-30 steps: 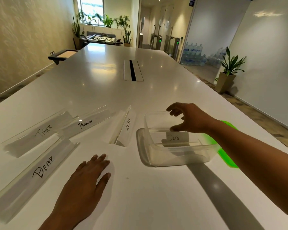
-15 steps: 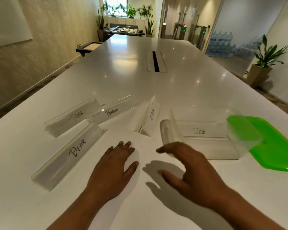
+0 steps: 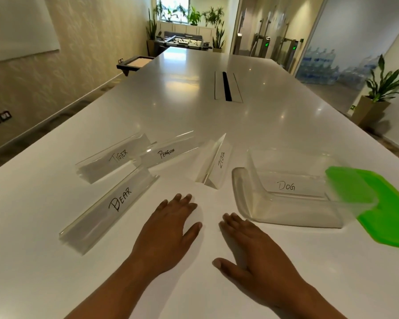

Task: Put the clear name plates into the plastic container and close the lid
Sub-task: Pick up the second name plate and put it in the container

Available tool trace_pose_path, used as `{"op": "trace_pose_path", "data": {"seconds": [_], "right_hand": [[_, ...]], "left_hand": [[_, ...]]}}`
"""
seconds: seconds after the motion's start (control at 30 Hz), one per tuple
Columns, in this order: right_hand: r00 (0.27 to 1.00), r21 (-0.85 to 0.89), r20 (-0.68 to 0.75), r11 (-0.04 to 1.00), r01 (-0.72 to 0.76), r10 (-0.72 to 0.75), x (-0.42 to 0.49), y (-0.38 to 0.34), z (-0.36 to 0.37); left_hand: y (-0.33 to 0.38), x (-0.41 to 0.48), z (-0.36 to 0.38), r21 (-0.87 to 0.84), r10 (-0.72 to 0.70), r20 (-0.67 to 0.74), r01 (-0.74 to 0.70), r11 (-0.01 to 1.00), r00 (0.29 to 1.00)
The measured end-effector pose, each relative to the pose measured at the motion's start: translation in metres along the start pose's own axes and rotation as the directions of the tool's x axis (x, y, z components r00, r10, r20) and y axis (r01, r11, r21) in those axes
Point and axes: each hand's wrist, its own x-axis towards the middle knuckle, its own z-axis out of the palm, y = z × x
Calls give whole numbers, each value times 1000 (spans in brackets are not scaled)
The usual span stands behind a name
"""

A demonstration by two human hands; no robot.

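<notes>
A clear plastic container (image 3: 258, 203) stands open on the white table, with the name plate marked DOG (image 3: 286, 185) lying inside it. Its green lid (image 3: 387, 212) lies flat to the right, partly under the container. Left of the container lie loose clear plates: ZEBRA (image 3: 217, 165), PENGUIN (image 3: 168, 151), TIGER (image 3: 115, 157) and BEAR (image 3: 111, 206). My left hand (image 3: 168, 229) rests flat on the table, palm down, between BEAR and the container. My right hand (image 3: 251, 254) lies flat beside it, just in front of the container. Both hold nothing.
The long white table (image 3: 194, 116) stretches ahead, with a cable slot (image 3: 227, 86) in its middle. A dark tray-like chair arm (image 3: 134, 64) sits at the far left edge. A potted plant (image 3: 378, 100) stands on the floor to the right.
My right hand let go of the DOG plate inside the container and came back to the table near me. The view swung left. My left hand stayed flat.
</notes>
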Motion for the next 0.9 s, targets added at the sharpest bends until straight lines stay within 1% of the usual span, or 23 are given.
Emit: {"op": "trace_pose_path", "data": {"seconds": [0.07, 0.13, 0.2, 0.23, 0.3, 0.43, 0.5, 0.57, 0.67, 0.8, 0.9], "right_hand": [[1000, 2, 8, 1000, -4, 4, -1, 1, -2], [1000, 0, 3, 1000, -2, 2, -1, 1, -3], [1000, -13, 3, 1000, 11, -11, 0, 1, -5], [1000, -24, 6, 999, 24, -24, 1, 0, -4], [999, -45, 21, 998, 36, -35, 2, 3, -4], [998, -75, 50, 996, 51, -47, 5, 1, -3], [997, -66, 57, 997, 49, -45, 6, 1, -3], [997, -83, 66, 995, 55, -50, 9, 1, -5], [997, -72, 66, 996, 49, -44, 12, -2, -7], [996, -88, 65, 994, 71, -65, 13, -4, -8], [996, -51, 80, 997, 55, -51, 13, -5, -10]], "left_hand": [[4, -2, -2, -9, -6, -11, 6, 1000, 1000], [9, -3, -9, 25, -8, -51, 9, 1000, 999], [12, -4, -22, 81, 29, -149, -17, 997, 988], [10, -5, -31, 83, 28, -200, -12, 997, 979], [6, -7, -46, 40, -10, -273, 22, 999, 962], [-21, -20, -79, 43, -103, -350, 126, 991, 931], [-35, -29, -95, 15, -198, -394, 222, 975, 897], [-46, -38, -105, -30, -305, -395, 319, 947, 867], [-57, -49, -109, -101, -416, -372, 409, 907, 830], [-64, -56, -106, -146, -491, -366, 472, 870, 791], [-69, -58, -101, -164, -523, -350, 499, 851, 777]]}}
